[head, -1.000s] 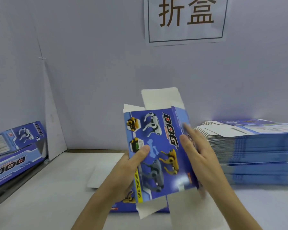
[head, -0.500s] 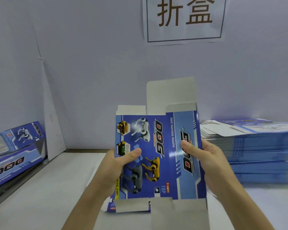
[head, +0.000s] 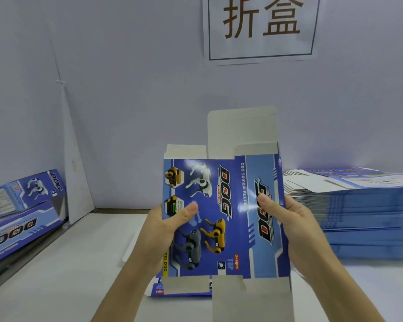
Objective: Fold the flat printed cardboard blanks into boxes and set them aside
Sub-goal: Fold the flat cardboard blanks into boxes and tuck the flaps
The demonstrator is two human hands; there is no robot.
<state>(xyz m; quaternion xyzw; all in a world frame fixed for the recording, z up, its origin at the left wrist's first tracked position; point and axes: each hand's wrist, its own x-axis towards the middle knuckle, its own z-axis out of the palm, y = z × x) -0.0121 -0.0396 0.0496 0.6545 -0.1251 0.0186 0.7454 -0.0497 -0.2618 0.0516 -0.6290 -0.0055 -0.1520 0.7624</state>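
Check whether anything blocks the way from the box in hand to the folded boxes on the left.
Nothing visible blocks it. The left hand and right hand hold the box above the table; between it and the folded boxes lies only a flat white sheet.

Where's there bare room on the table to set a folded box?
Bare tabletop lies left, between the folded boxes at the edge and the held blank. The stack of flat blanks crowds the right; a second blank lies beneath the held one.
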